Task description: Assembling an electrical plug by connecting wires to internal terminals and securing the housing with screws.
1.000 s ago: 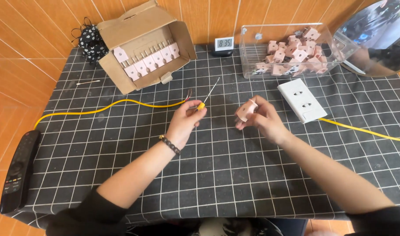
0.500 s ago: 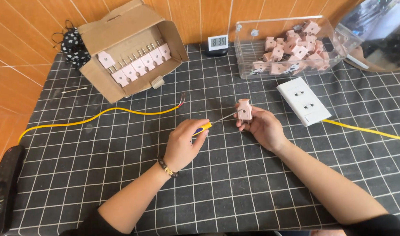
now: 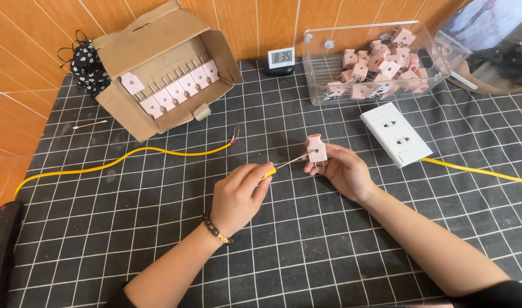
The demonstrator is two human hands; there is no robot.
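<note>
My right hand (image 3: 345,171) holds a small pink plug (image 3: 316,149) upright above the black grid mat. My left hand (image 3: 238,197) grips a yellow-handled screwdriver (image 3: 284,164); its thin metal shaft points right and its tip meets the side of the plug. A yellow cable (image 3: 130,157) with bared wire ends lies on the mat just left of the hands. A white socket block (image 3: 397,134) sits to the right of the plug, with another yellow cable (image 3: 478,171) running off to the right.
An open cardboard box (image 3: 158,68) with a row of pink plugs stands at the back left. A clear plastic bin (image 3: 375,60) holds several pink plugs at the back right. A small digital clock (image 3: 281,59) sits between them. A black remote (image 3: 0,251) lies at the left edge.
The plug and screwdriver have come together: the screwdriver, earlier pointing up and away, now lies level with its tip at the plug. Both hands have shifted lower and nearer to me.
</note>
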